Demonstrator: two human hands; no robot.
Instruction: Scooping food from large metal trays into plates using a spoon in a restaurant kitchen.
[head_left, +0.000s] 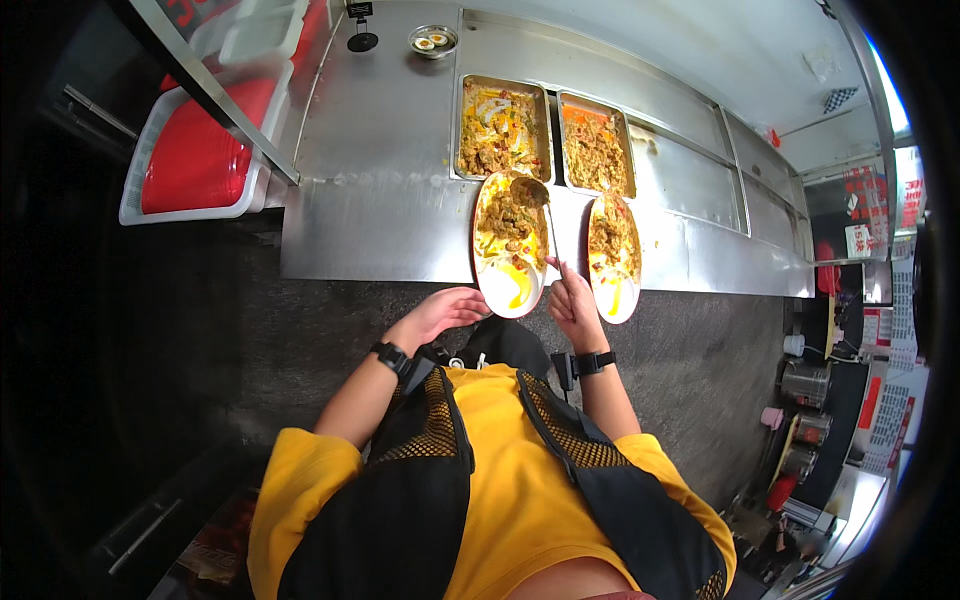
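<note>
My right hand (572, 301) grips the thin handle of a metal serving spoon (556, 232). Its dark bowl rests in the saucy chopped food at the far end of a long oval plate (489, 289). That plate is white inside with a red rim, and yellow sauce pools at its near end, which juts past the counter edge. Beside its near left rim is my left hand (450, 309), fingers extended; whether the fingertips touch the rim is unclear. A second oval plate (632, 294) with similar food lies to the right of my right hand.
Beyond the plates, two rectangular metal trays (454, 127) (631, 161) of cooked food sit in the steel counter (375, 217). A metal bowl (453, 51) with halved eggs and a small black stand (362, 41) are farther back. Red trays (202, 161) fill a white basket (131, 202) at left.
</note>
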